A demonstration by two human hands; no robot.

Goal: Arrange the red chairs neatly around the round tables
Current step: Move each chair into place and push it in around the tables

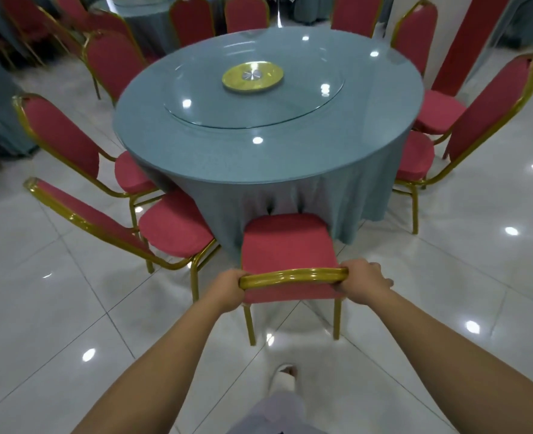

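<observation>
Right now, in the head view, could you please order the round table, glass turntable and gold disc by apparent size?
1. round table
2. glass turntable
3. gold disc
Each lies within the last.

A red pillar (468,42) rose from a glossy white tiled floor (446,292). Thin dark joints crossed the tiles near it, and round light reflections gleamed there.

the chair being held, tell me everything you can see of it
The chair has a red fabric seat and backrest on a glossy gold metal frame. It stands upright on the white tiled floor, facing the round table, its seat front reaching the teal tablecloth. The left hand and right hand grip the two ends of its curved top rail. Two rear legs show; the front legs are hidden.
</observation>
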